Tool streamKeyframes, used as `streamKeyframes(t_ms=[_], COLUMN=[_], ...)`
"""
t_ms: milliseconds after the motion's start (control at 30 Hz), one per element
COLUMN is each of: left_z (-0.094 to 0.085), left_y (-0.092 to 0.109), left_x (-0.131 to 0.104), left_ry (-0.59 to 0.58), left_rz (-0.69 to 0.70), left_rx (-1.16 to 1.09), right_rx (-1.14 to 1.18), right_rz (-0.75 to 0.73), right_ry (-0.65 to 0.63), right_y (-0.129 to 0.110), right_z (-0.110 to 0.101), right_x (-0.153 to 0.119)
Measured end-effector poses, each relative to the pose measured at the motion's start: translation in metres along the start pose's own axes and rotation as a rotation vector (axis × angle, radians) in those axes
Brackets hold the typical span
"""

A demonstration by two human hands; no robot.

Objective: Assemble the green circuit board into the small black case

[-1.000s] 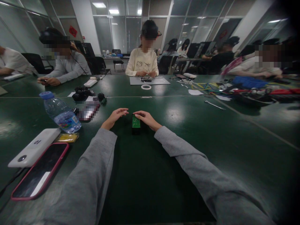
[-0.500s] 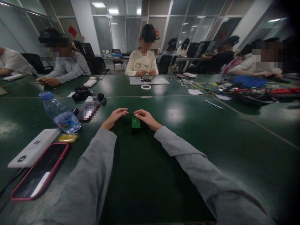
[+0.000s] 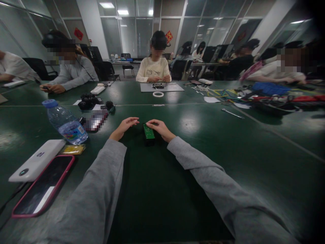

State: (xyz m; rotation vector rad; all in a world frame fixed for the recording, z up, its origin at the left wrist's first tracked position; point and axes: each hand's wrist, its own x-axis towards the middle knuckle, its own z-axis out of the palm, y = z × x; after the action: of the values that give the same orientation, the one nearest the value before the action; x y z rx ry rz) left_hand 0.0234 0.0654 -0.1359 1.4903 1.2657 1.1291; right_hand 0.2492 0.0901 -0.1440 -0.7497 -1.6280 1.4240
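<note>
A narrow green circuit board sits on a black case on the table before me, its near end turned slightly right. At its far end, the fingers of my right hand are closed on the board's edge; the fingertips partly cover that corner. My left hand is left of the board, not touching it. Its fingers are stretched out with nothing between them.
Left on the green table are a water bottle, a white power bank, a red-cased phone and a yellow packet. A wrench and tangled cables lie right. Several people sit around.
The circuit board has turned a little, its near end swinging right over the black case. My right hand has shifted very slightly with it; my left hand has stayed put.
</note>
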Motion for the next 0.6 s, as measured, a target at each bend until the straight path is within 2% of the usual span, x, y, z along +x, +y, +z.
streamKeyframes(t_ms=[233,600], left_z=[0.001,0.0003], left_y=[0.0027,-0.0003], left_x=[-0.0005,0.0008], left_ry=[-0.005,-0.008], left_rz=[-0.021,-0.005], left_rx=[0.013,0.02], right_rx=[0.038,-0.071], right_rz=[-0.012,0.011], right_ry=[0.042,-0.03], right_y=[0.002,0.0002], right_z=[-0.0028,0.0009], right_x=[0.0024,0.0008])
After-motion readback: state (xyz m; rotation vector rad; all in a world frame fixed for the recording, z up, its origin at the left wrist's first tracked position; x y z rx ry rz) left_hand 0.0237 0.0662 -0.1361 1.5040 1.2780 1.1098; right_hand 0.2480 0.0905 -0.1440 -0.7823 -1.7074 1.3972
